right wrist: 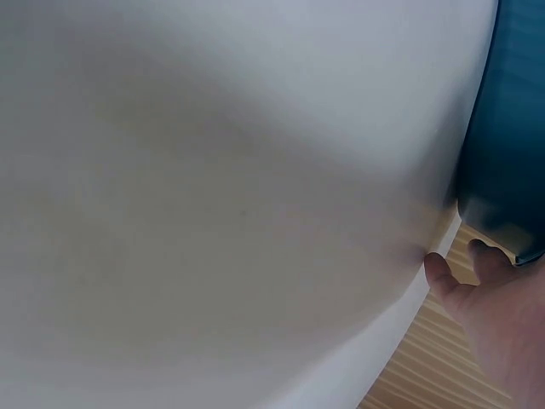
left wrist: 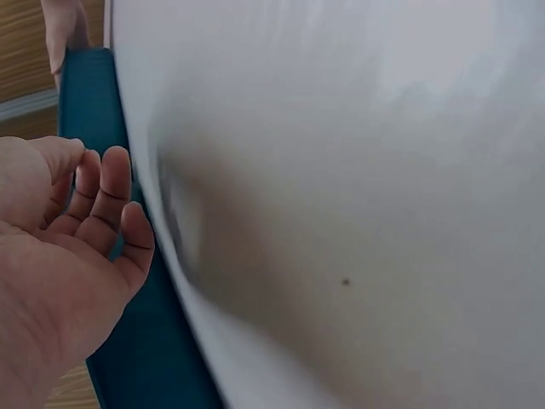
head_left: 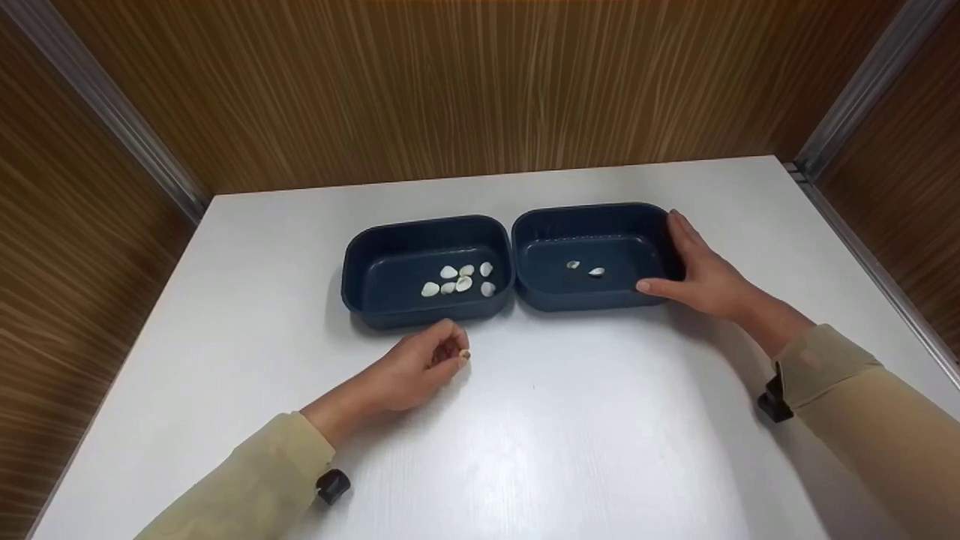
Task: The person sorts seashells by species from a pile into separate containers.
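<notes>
A small pale shell (head_left: pixel 465 355) is pinched between thumb and fingertips of my left hand (head_left: pixel 409 371), just in front of a dark blue rectangular container (head_left: pixel 401 319). Several white shells (head_left: pixel 463 284) lie in that container, mostly toward its right side. A matching container (head_left: pixel 585 301) stands at its right with two shells (head_left: pixel 596 271) on its floor. My right hand (head_left: pixel 709 277) rests against this container's right end, thumb along the front rim, fingers extended along the outer side. In the left wrist view the left hand (left wrist: pixel 77 230) hides the shell.
Both containers stand side by side on a white table (head_left: pixel 540 442). Behind the table rises a wood-grain panel (head_left: pixel 480 90), with similar panels at left and right. Metal strips (head_left: pixel 855 90) run along the corners.
</notes>
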{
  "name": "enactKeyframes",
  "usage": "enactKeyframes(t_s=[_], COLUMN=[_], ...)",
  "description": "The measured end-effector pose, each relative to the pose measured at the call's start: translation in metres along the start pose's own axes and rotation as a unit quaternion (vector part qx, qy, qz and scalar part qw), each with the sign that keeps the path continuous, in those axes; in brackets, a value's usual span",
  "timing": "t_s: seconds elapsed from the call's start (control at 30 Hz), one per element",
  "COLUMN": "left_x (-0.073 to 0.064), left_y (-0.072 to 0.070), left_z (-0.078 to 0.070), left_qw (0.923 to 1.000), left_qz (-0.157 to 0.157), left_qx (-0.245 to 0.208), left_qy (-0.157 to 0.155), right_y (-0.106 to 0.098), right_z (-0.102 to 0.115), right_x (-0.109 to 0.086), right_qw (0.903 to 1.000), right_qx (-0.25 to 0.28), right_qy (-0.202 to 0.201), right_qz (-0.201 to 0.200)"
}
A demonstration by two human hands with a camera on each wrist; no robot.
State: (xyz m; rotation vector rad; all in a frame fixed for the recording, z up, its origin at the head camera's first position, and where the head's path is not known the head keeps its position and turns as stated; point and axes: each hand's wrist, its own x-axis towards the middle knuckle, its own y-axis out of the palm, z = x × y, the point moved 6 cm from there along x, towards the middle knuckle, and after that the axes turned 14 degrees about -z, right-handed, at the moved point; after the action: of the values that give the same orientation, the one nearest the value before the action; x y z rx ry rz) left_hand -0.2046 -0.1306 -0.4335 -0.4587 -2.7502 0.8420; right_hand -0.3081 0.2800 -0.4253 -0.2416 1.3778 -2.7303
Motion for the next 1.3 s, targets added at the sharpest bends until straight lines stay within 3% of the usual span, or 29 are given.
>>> enactKeyframes(t_s=[0.17, 0.4, 0.73, 0.9, 1.3], left_x=[0.005, 0.014, 0.030, 0.043, 0.086], left_y=[-0.001, -0.003, -0.005, -0.006, -0.004], left_z=[-0.011, -0.029, -0.047, -0.057, -0.073], left_qw=[0.9999, 0.9985, 0.9980, 0.9964, 0.9934], left_qz=[-0.008, -0.006, -0.008, -0.011, -0.065], left_qx=[-0.009, -0.014, -0.034, -0.059, -0.034], left_qy=[0.006, 0.052, 0.053, 0.059, 0.088], right_y=[0.000, 0.000, 0.000, 0.001, 0.000], right_z=[-0.001, -0.001, -0.002, -0.003, -0.002], right_x=[0.000, 0.000, 0.001, 0.001, 0.001], right_qw=[1.0000, 1.0000, 0.9999, 0.9999, 0.9999], right_qx=[-0.001, -0.002, -0.008, -0.008, -0.009], right_qy=[0.005, 0.002, 0.009, 0.010, 0.007], right_qz=[0.004, 0.000, 0.001, 0.003, -0.004])
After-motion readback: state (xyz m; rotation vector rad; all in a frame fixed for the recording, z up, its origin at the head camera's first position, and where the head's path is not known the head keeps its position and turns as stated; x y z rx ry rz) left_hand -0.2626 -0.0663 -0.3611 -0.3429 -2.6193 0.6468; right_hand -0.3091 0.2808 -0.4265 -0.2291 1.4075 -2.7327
